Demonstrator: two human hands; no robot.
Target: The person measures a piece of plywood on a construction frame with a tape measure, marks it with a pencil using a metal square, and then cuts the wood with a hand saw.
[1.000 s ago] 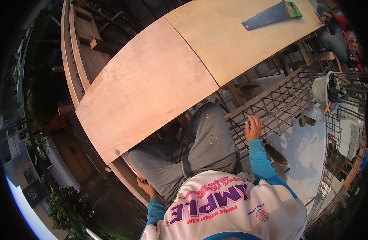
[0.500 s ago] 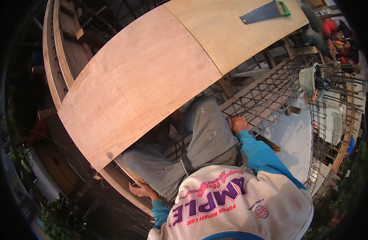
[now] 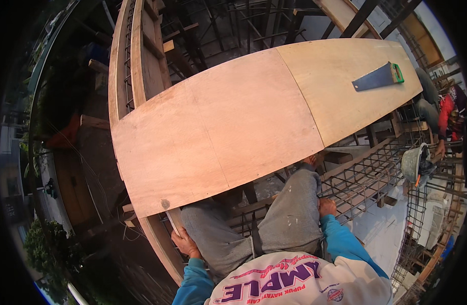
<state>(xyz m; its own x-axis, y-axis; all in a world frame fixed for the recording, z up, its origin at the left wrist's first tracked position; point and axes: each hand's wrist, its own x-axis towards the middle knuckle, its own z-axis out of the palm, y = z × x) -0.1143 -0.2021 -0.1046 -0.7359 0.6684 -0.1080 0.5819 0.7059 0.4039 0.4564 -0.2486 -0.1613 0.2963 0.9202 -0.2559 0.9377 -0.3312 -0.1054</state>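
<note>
My left hand (image 3: pixel 186 243) is beside my left knee, its fingers over the top edge of a wooden formwork board (image 3: pixel 163 249). My right hand (image 3: pixel 327 207) is closed at the near edge of a rebar cage (image 3: pixel 363 178), by my right knee; the bar under its fingers is mostly hidden. In front of my knees lie two plywood sheets edge to edge, a pinkish one (image 3: pixel 218 127) on the left and a yellowish one (image 3: pixel 345 91) on the right. A handsaw (image 3: pixel 378 77) with a green handle lies on the yellowish sheet.
A co-worker in red (image 3: pixel 452 114) is at the far right, near a grey bucket (image 3: pixel 412 163). More formwork with rebar (image 3: pixel 137 56) runs away at the far left. Beyond the sheets, dark posts (image 3: pixel 248 25) stand over a lower level. Below left is a deep drop with plants (image 3: pixel 50 249).
The view has shifted, so the sheets and saw appear lower and further right. My left hand has moved forward along the board. My right hand stays at the rebar cage.
</note>
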